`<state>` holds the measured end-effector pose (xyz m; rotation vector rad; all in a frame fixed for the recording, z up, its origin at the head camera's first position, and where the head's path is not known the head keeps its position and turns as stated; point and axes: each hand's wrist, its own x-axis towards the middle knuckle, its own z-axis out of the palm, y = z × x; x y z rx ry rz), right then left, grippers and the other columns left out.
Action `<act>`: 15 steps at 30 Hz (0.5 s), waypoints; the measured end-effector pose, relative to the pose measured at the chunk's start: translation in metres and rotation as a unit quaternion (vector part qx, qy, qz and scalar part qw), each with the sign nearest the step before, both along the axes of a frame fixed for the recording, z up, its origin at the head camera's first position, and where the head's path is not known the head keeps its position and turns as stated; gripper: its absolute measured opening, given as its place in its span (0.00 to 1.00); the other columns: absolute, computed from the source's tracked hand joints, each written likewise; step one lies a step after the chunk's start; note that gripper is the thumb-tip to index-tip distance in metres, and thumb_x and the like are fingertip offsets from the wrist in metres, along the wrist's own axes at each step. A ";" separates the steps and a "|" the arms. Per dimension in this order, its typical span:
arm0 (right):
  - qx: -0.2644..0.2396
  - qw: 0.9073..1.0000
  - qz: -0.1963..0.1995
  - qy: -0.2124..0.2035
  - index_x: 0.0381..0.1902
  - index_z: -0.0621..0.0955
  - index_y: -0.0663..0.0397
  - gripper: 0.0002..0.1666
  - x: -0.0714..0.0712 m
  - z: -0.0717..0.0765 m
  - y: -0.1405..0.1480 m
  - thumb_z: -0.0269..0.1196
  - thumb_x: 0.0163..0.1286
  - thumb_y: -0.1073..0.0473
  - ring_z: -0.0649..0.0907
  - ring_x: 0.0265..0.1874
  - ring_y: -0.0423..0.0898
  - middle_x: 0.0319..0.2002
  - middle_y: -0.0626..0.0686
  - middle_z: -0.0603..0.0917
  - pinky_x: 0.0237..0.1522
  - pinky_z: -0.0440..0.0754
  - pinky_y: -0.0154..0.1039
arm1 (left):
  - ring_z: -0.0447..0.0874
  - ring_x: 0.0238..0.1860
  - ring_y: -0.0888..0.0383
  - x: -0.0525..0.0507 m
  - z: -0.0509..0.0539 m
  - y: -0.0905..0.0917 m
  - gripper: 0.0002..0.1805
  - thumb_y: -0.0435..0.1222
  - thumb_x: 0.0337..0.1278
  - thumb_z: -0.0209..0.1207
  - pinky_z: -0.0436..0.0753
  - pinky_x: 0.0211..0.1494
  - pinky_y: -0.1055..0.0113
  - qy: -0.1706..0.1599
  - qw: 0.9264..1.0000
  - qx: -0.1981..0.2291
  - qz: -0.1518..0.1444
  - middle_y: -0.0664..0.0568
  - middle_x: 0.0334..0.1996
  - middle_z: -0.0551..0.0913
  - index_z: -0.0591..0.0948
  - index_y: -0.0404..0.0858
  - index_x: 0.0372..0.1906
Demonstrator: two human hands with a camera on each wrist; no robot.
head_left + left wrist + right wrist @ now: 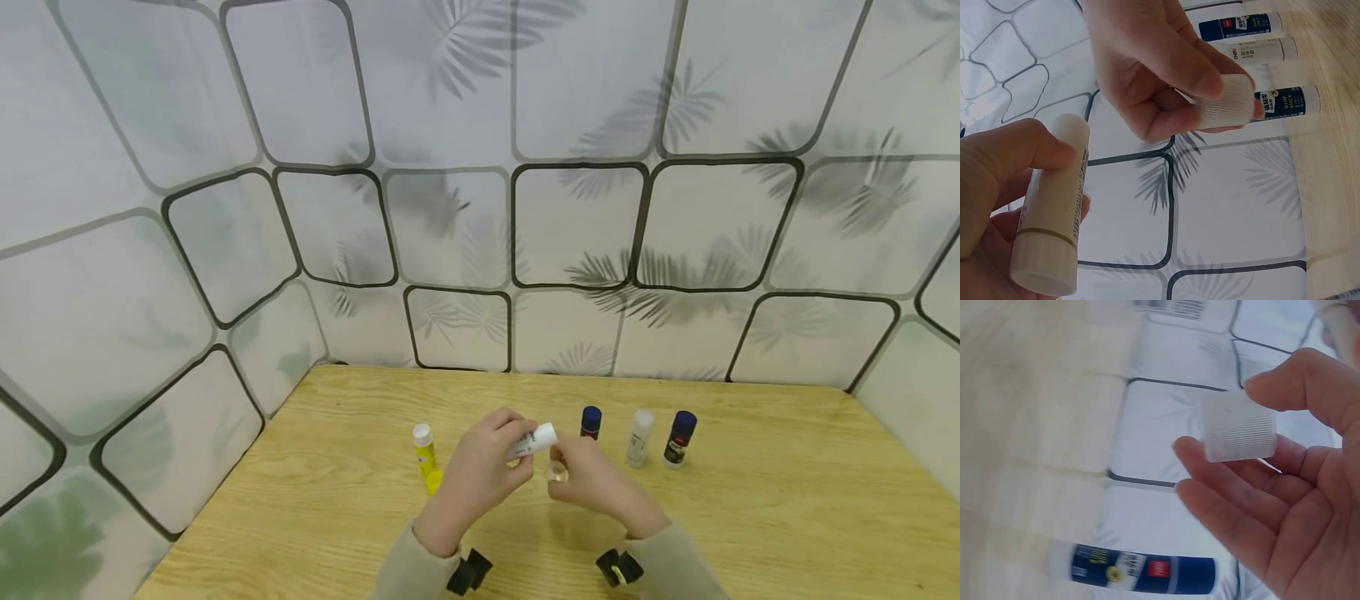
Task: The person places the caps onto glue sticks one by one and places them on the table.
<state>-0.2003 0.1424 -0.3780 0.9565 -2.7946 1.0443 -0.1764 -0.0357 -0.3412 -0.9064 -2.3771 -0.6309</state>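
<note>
In my left hand [487,462] I grip a white glue stick [1054,212], thumb along its printed side. It is tilted in the head view, with one end toward my right hand [592,477]. That hand pinches a ribbed, translucent white cap [1239,426] between thumb and fingers, apart from the glue stick. Both hands are above the table, close together. Behind the right hand stands a blue-capped glue stick [591,422], partly hidden by it. A yellow glue stick with a white cap [425,450] is beside the left hand.
Farther right on the wooden table [795,500] stand a white glue stick [640,439] and another blue-capped glue stick [679,440]. Something yellow [434,481] shows partly behind the left hand. A patterned curtain [457,329] borders the table's back and sides.
</note>
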 end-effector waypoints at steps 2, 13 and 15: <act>-0.017 1.000 -0.006 0.015 0.37 0.72 0.62 0.14 0.002 0.005 0.002 0.61 0.50 0.70 0.61 0.16 0.36 0.19 0.46 0.67 0.17 0.60 0.30 | 0.75 0.31 0.62 0.000 0.001 -0.001 0.15 0.31 0.40 0.63 0.75 0.34 0.77 0.002 1.000 -0.001 0.000 0.52 0.34 0.76 0.81 0.37 0.39; -0.065 0.996 -0.061 0.031 0.37 0.74 0.55 0.12 0.015 0.032 0.010 0.64 0.55 0.62 0.78 0.31 0.42 0.34 0.49 0.78 0.31 0.77 0.33 | 0.75 0.32 0.61 0.002 0.003 -0.003 0.15 0.30 0.40 0.62 0.75 0.34 0.75 0.017 1.000 0.001 -0.001 0.52 0.35 0.76 0.80 0.37 0.41; -0.066 0.996 -0.060 0.031 0.37 0.74 0.56 0.13 0.017 0.034 0.011 0.64 0.55 0.60 0.78 0.31 0.42 0.34 0.49 0.78 0.31 0.77 0.32 | 0.75 0.32 0.61 0.002 0.003 -0.003 0.15 0.30 0.41 0.62 0.75 0.34 0.76 0.019 1.000 0.001 -0.003 0.52 0.35 0.76 0.80 0.37 0.40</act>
